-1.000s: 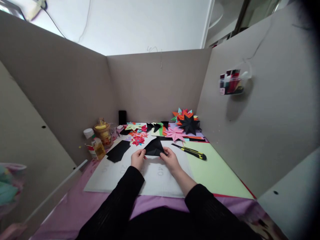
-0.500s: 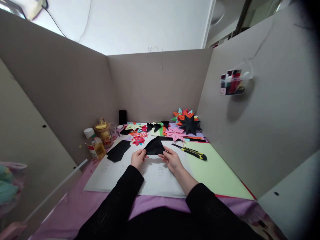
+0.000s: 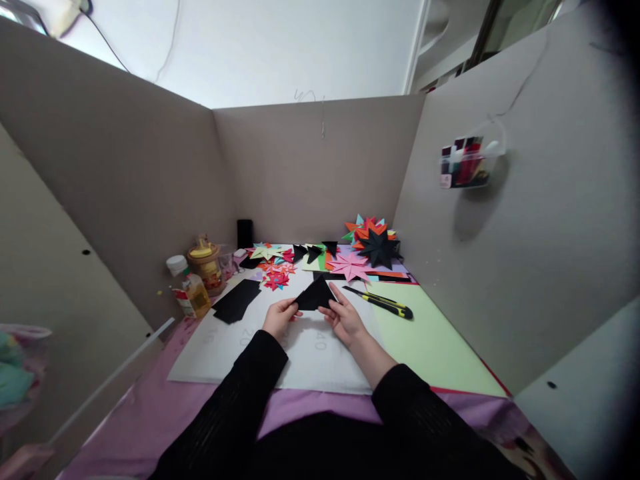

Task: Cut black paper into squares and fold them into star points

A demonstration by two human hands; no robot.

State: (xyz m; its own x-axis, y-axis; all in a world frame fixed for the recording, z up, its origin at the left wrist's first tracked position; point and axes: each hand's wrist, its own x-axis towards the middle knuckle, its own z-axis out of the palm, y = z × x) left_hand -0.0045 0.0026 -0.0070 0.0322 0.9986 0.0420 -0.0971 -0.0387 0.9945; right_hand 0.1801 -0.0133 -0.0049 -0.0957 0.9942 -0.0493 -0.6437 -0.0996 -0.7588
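Observation:
Between my two hands is a folded piece of black paper [image 3: 317,295], roughly triangular with its peak pointing up and away from me. My left hand [image 3: 281,317] pinches its left corner between thumb and fingers. At the right corner, my right hand [image 3: 345,317] grips it, the thumb in front and the fingers beneath. The paper is held just above a white mat [image 3: 300,363] printed with grey numbers. To the left on the mat lies a stack of black paper sheets [image 3: 237,301]. Several small folded black pieces [image 3: 314,253] sit farther back.
A yellow-and-black utility knife [image 3: 387,304] lies on pale green paper [image 3: 435,340] at the right. Folded paper stars, including a black one [image 3: 380,249] and a pink one [image 3: 351,265], line the back. A glue bottle [image 3: 198,295] and a jar [image 3: 207,268] stand left. Grey panels [image 3: 320,167] enclose the table.
The black paper has turned slightly in my hands, and its peak has shifted to the right. Its outline now looks more like a neat triangle. Both hands keep hold of it.

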